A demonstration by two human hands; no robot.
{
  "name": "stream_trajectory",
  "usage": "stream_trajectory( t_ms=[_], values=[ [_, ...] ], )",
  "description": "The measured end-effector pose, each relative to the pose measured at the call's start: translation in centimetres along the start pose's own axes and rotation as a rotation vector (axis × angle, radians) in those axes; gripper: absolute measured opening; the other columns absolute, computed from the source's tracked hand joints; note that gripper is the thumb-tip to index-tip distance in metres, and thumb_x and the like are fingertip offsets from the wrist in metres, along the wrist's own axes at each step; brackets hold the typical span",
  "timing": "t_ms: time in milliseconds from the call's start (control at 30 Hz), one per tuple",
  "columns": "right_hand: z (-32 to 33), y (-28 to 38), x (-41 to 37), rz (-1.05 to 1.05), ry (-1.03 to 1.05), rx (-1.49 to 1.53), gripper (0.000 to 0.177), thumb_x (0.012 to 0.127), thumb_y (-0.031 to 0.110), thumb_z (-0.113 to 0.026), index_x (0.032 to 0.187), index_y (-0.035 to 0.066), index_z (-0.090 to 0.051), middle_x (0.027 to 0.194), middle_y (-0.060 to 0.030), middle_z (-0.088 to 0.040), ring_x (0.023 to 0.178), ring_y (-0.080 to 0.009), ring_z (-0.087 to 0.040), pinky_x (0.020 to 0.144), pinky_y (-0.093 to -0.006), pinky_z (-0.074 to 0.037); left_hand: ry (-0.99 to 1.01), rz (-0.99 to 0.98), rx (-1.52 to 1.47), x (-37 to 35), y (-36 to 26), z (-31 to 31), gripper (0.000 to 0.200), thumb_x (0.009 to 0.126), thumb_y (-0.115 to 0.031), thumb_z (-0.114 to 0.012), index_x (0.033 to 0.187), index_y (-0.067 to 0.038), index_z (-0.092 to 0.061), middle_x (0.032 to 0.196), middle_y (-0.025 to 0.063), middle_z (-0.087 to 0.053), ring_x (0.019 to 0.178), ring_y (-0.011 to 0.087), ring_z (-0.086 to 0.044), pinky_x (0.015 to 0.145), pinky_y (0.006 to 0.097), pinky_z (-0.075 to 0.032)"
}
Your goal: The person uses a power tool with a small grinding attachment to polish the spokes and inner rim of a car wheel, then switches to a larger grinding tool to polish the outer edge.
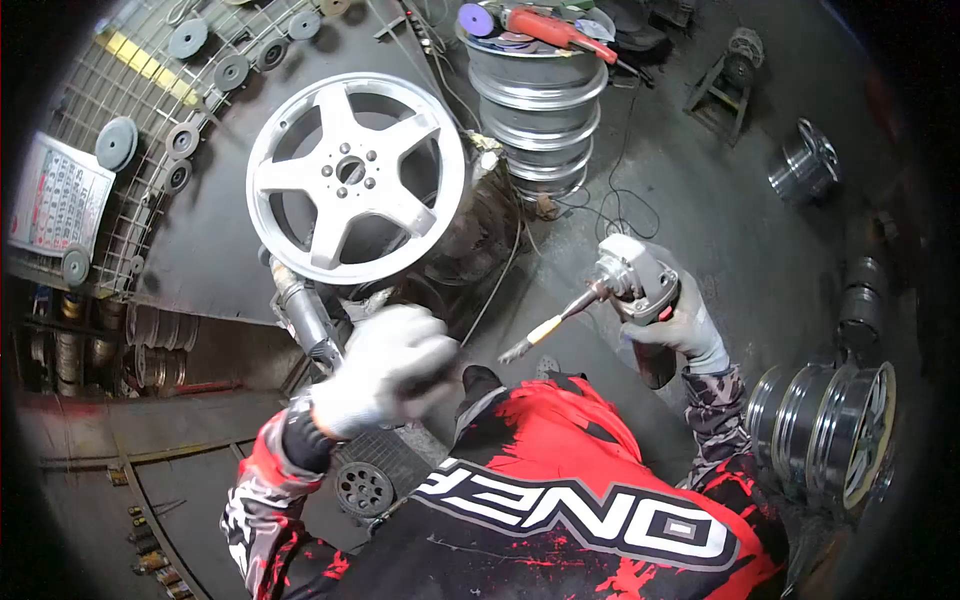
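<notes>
My right hand point(690, 325), in a pale work glove, is wrapped round a handheld power grinder point(640, 280) with a grey metal head. From the head a thin shaft point(570, 312) with a yellow-and-white section points down-left, ending in a rough grey tip point(515, 350). In a whitish glove, my left hand point(385, 370) is raised near my chest, its fingers curled and blurred; what it holds, if anything, is hidden. Just beyond it a white five-spoke wheel rim point(338, 215) is held face-up, its centre hole and bolt holes showing. A dark cylindrical part point(308, 318) lies beneath the rim's lower edge.
Stacked silver rims point(535, 125) carry a red angle grinder point(558, 30) and discs. More rims point(820, 430) stand at right. A wire rack point(120, 225) with grinding wheels and a calendar point(62, 195) is at left. Cables point(630, 205) trail over the floor.
</notes>
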State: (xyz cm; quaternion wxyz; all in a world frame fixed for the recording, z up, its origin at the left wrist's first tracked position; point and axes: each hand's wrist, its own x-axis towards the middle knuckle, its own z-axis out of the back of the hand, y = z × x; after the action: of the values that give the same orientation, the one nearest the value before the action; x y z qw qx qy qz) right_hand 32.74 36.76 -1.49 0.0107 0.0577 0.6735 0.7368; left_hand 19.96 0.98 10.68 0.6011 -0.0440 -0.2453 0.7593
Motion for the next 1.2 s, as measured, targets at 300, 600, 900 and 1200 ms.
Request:
stream_trajectory(
  t_ms=[300,600,900,1200],
  values=[
    [0.3,-2.9,-2.2,-0.086,-0.477,0.204,0.044,0.075,0.004,-0.073,0.117,0.0,-0.061,0.098,-0.0112,-0.068,0.078,-0.0202,-0.071,0.071,-0.0337,-0.06,-0.519,0.67,-0.231,-0.7,3.3,-8.0,0.029,0.09,-0.013,-0.073,0.067,0.001,-0.062,0.057,0.0078,-0.052,0.051,0.0137,-0.046,0.05,0.0332,-0.038],
    [-2.0,-0.3,-1.1,-0.093,-0.499,0.245,0.034,0.078,0.007,-0.071,0.11,-0.001,-0.063,0.089,-0.0082,-0.068,0.076,-0.0187,-0.07,0.07,-0.0326,-0.058,-0.397,0.45,-0.636,8.0,0.8,-6.7,0.068,0.086,-0.018,-0.076,0.145,-0.002,-0.046,0.125,0.0173,-0.063,0.119,0.0243,-0.059,0.103,0.036,-0.045],
    [-2.8,0.3,-0.7,-0.068,-0.462,0.212,0.031,0.078,0.009,-0.073,0.106,0.0,-0.063,0.086,-0.0078,-0.068,0.074,-0.0171,-0.069,0.07,-0.0316,-0.057,-0.509,0.437,-0.479,9.3,0.9,-6.1,0.02,0.089,-0.009,-0.073,0.105,0.0,-0.068,0.093,0.0124,-0.072,0.079,0.0174,-0.068,0.073,0.029,-0.053],
    [-3.1,1.1,0.1,-0.073,-0.444,0.143,0.038,0.076,0.01,-0.076,0.11,0.001,-0.063,0.095,-0.0063,-0.067,0.08,-0.0142,-0.066,0.073,-0.0303,-0.055,-0.732,0.124,-0.104,9.6,2.4,-6.4,0.02,0.086,-0.007,-0.074,0.104,-0.003,-0.067,0.085,0.0127,-0.067,0.072,0.0285,-0.065,0.066,0.0341,-0.052]
  ],
)
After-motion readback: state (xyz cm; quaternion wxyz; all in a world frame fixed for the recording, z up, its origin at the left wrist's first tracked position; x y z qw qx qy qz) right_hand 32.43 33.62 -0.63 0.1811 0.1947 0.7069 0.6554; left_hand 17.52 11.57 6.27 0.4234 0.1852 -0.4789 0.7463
